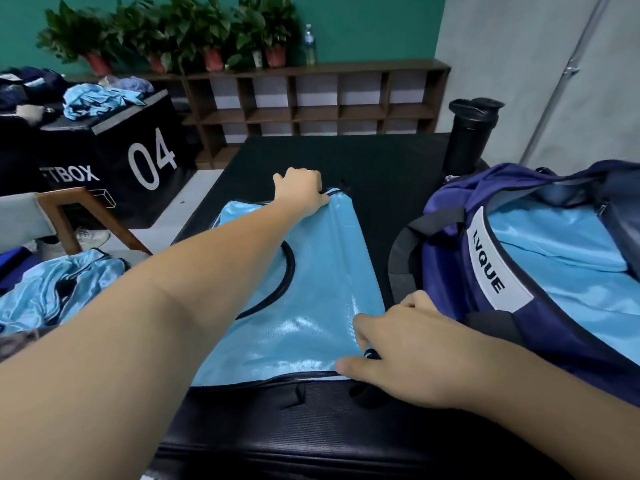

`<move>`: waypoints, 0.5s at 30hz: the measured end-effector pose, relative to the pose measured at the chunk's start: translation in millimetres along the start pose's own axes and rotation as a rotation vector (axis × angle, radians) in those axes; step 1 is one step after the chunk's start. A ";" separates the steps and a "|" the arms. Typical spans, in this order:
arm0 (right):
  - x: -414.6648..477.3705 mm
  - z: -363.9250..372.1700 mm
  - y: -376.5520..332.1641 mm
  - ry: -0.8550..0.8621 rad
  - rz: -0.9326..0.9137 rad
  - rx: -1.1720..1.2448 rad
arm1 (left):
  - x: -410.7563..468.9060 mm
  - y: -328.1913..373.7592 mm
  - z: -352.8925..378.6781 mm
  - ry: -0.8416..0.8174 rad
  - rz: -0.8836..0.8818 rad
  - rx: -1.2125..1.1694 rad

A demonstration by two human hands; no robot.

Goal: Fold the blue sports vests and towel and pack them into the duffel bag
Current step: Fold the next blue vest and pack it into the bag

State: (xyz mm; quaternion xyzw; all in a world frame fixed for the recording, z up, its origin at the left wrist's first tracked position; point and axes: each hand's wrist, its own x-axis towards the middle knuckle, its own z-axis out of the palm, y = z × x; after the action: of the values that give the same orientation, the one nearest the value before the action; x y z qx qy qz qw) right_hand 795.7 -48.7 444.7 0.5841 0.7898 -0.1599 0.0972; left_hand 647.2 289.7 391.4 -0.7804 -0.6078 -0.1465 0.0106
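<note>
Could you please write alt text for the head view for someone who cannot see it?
A person's left hand grips the far corner and right hand pinches the near corner of a light blue vest spread flat on a black mat. To its right an open navy duffel bag holds more blue fabric; crumpled blue vests lie on the left.

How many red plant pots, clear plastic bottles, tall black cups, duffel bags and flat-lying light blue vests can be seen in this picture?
Red plant pots: 4
Clear plastic bottle: 1
Tall black plastic cup: 1
Navy and purple fabric duffel bag: 1
Light blue sports vest, flat on the black mat: 1
Total: 8
</note>
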 end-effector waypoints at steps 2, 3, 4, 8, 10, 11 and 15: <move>-0.1 1.5 4.9 0.065 -0.049 -0.111 | -6.9 -8.8 -6.6 0.018 0.014 -0.038; 0.6 2.5 7.8 0.097 -0.070 -0.165 | -12.7 -11.8 -13.1 0.033 0.034 -0.051; 0.6 3.7 10.3 0.119 -0.083 -0.198 | -20.8 -14.3 -20.9 0.050 0.058 -0.061; 2.1 8.3 17.2 0.202 -0.207 -0.155 | -73.9 -21.8 -55.6 0.052 0.135 -0.145; 3.1 10.3 17.4 0.196 -0.277 -0.121 | -110.9 -23.4 -73.2 0.000 0.174 -0.210; 3.8 11.3 16.9 0.192 -0.305 -0.112 | -129.1 -23.3 -81.7 -0.019 0.206 -0.234; 6.4 13.6 12.8 0.170 -0.356 -0.135 | -200.7 -16.4 -111.4 -0.144 0.303 -0.287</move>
State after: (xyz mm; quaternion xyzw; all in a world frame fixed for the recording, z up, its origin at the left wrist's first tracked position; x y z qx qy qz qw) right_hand 805.5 -44.6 428.0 0.4390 0.8948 -0.0713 0.0396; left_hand 563.8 82.5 446.9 -0.8647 -0.4557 -0.1721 -0.1222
